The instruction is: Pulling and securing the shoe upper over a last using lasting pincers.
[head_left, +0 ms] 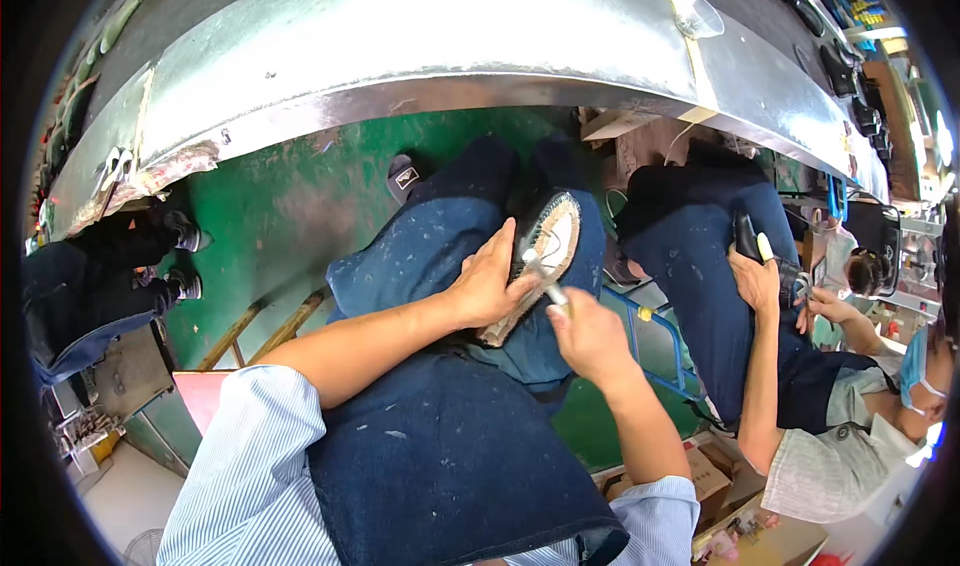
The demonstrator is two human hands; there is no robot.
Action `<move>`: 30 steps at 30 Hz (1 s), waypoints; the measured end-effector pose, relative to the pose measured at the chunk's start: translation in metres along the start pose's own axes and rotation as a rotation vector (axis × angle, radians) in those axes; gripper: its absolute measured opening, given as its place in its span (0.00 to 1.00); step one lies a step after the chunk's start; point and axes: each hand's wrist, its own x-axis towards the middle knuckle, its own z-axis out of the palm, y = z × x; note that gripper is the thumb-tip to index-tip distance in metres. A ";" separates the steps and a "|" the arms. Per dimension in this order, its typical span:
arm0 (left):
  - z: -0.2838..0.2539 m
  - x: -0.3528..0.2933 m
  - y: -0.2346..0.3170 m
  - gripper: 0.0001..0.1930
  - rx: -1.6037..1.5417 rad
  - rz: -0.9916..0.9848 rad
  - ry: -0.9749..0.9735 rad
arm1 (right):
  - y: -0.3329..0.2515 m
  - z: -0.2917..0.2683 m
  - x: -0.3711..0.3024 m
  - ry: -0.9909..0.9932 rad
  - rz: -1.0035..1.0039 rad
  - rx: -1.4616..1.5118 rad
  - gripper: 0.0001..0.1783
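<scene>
A shoe lies sole up across my thighs, its toe pointing away from me. Its underside shows a pale middle inside a rough, pleated edge. My left hand grips the shoe along its left side, fingers pointing forward and the thumb reaching toward the sole. In my right hand is a small hammer, closed in the fingers. The hammer's light head is over the sole close to my left thumb, slightly blurred; I cannot tell whether it touches. A dark blue apron covers my lap.
A metal-edged bench curves across the front, with a clear plastic cup on it. At right, a seated co-worker holds a black shoe. Another person's legs show at left. A blue metal frame stands between the seats.
</scene>
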 end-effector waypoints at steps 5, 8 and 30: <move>-0.001 0.002 -0.011 0.56 -0.086 0.031 -0.032 | 0.000 -0.002 -0.013 -0.122 0.143 -0.026 0.20; -0.005 0.000 -0.011 0.59 -0.109 0.098 -0.057 | -0.003 -0.001 -0.016 0.042 0.100 0.058 0.21; -0.027 0.044 -0.020 0.44 -0.357 0.059 -0.089 | 0.024 0.088 -0.069 0.215 0.303 0.922 0.22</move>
